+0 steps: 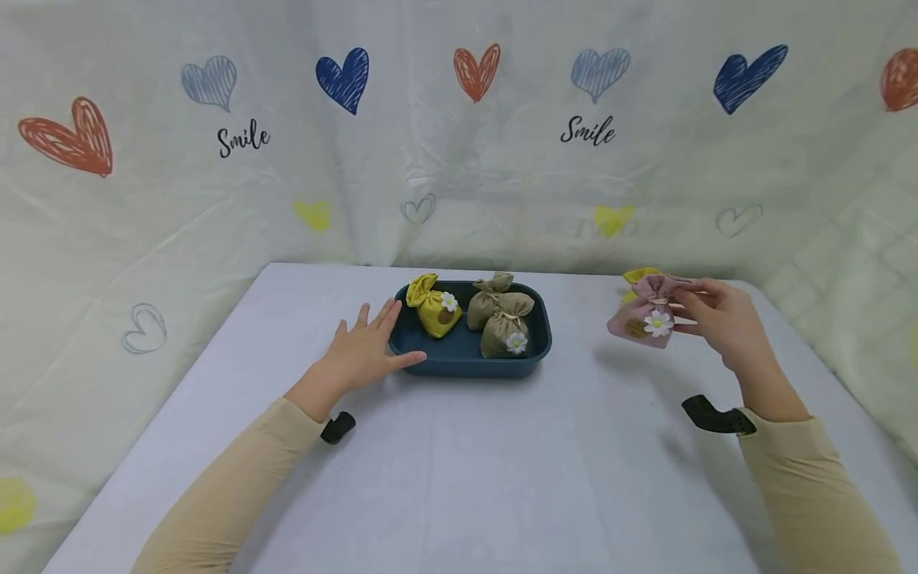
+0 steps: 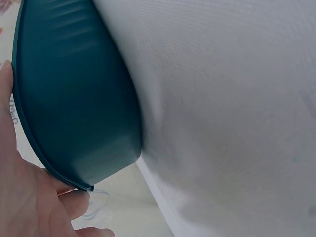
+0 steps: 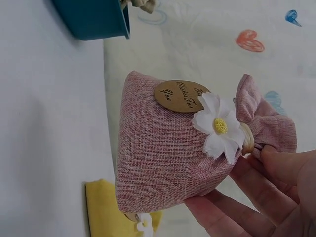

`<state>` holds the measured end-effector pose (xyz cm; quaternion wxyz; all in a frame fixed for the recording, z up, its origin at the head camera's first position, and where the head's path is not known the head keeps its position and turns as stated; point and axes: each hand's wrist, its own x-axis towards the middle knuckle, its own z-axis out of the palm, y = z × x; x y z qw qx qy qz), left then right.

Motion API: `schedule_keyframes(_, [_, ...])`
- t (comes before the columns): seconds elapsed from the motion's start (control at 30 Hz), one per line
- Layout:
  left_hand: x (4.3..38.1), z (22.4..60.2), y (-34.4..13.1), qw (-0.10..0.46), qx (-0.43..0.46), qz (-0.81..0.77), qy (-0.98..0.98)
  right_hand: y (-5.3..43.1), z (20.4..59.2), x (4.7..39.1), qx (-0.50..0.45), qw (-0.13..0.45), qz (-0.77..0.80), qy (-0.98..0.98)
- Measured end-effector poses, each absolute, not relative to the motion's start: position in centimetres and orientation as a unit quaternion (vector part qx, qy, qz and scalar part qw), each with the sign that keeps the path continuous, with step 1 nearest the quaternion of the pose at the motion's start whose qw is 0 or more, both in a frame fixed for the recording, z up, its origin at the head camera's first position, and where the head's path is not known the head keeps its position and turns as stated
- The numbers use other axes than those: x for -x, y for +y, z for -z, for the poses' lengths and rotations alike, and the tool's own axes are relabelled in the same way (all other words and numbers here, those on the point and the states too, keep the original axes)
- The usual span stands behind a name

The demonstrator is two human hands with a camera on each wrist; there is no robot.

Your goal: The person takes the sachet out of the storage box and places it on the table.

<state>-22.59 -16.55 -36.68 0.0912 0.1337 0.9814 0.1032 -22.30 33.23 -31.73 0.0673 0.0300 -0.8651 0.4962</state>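
Observation:
My right hand (image 1: 724,316) pinches a pink cloth pouch (image 1: 649,311) by its tied neck, above the table. In the right wrist view the pouch (image 3: 168,143) bears a white daisy and a round brown tag. My left hand (image 1: 362,351) rests against the left end of a dark teal tray (image 1: 469,367), fingers spread and straight, touching its rim. Inside the tray stand a yellow pouch (image 1: 433,307) on the left and two brown pouches (image 1: 508,325) on the right. Behind the pink pouch, another yellow pouch (image 1: 641,275) is partly hidden.
A white-covered table (image 1: 459,470) lies under everything. At its back hangs a pale curtain (image 1: 502,199) printed with hearts. Black straps (image 1: 717,416) circle both wrists.

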Motion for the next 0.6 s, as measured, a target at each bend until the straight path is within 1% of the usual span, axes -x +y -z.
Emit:
schedule_keyframes(0.23, [22.5,36.5,-16.3,0.090,-0.130,-0.104,0.982,34.7,31.9,21.9,-0.018,0.068,-0.532,-0.844])
schedule_keyframes(0.6, [22.6,36.5,-16.5,0.087,-0.131,-0.099,0.983,36.2,32.8,22.1,0.017,0.073,-0.510,-0.857])
